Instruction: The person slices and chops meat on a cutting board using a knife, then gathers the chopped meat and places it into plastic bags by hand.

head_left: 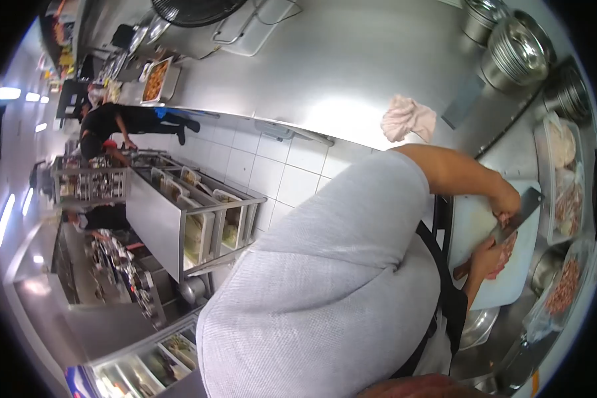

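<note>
A cleaver [521,213] has its broad blade over a piece of raw meat [508,255] on the white cutting board [519,285]. My right hand [487,254] is wrapped round its wooden handle, which sticks out behind the fingers. Across the blade, my left hand [506,201] has its fingers curled down on the reddish meat, close to the steel. Those fingertips are partly hidden. My grey sleeve [325,259] and shoulder fill the middle of the view.
Beyond the board stand plastic tubs of bagged meat [567,199] and pinkish pieces [564,285]. Steel bowls [516,53], a flat grey blade [463,103] and a crumpled cloth [408,119] lie along the counter [325,73]. A person in black [106,126] bends at a steel rack [199,219].
</note>
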Demonstrator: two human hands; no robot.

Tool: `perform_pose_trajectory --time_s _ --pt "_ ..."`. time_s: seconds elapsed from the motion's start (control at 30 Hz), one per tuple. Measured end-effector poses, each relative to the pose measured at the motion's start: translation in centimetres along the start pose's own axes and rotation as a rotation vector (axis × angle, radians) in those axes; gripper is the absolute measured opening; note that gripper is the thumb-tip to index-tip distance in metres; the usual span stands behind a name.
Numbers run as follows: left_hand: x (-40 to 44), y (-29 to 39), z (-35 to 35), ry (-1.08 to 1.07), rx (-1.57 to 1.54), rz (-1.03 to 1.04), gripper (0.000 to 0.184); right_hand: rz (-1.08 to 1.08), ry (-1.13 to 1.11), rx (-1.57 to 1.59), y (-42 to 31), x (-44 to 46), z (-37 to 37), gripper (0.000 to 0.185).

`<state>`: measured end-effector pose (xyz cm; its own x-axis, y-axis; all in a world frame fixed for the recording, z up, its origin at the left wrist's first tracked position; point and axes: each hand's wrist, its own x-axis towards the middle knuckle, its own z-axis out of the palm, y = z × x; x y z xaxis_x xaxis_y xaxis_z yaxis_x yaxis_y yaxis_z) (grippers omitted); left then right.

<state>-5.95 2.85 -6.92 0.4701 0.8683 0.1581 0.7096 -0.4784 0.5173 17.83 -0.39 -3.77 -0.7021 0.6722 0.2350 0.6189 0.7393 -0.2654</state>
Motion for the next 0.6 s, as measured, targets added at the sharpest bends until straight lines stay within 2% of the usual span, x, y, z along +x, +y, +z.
perform_pose_trajectory --time_s 0.03,0.13,0.23,0.3,0.37,0.47,0.5,0.57,0.6 --pt "-0.1 0.1 0.0 -0.060 -0.024 -0.077 0.010 0.033 0.005 0.006 -1.2 -0.2 -0.4 0.061" --pt "-0.4 0.4 0.2 0.007 -0.050 -0.134 0.015 0.026 0.057 0.035 -1.3 -0.4 -0.5 0.055" --pt "-0.4 -0.1 1.1 0.092 -0.050 -0.116 0.022 0.070 -0.018 -0.020 -0.3 -0.3 -0.3 0.061" --pt "-1.2 1.1 0.1 0.128 -0.087 -0.123 0.028 0.015 0.009 -0.184 0.6 0.1 -0.3 0.071" --pt "-2.4 3.4 -1.6 0.163 -0.075 -0.157 0.042 0.003 0.075 -0.099 1.3 -0.2 0.8 0.067" --pt "-3.8 4.2 -2.1 0.201 -0.043 0.001 0.016 0.018 0.111 0.029 0.0 -1.0 0.3 0.063" --pt "-4.4 4.7 -2.3 0.198 -0.025 -0.007 0.017 0.066 0.088 0.111 -0.1 -1.4 0.4 0.061" --pt "-5.5 6.7 -4.4 0.238 -0.133 -0.059 0.010 0.162 -0.019 0.036 -0.4 -2.1 0.5 0.054" --pt "-5.7 7.2 -5.2 0.202 -0.150 -0.136 0.015 0.207 -0.076 -0.006 -0.5 -2.5 0.5 0.052"
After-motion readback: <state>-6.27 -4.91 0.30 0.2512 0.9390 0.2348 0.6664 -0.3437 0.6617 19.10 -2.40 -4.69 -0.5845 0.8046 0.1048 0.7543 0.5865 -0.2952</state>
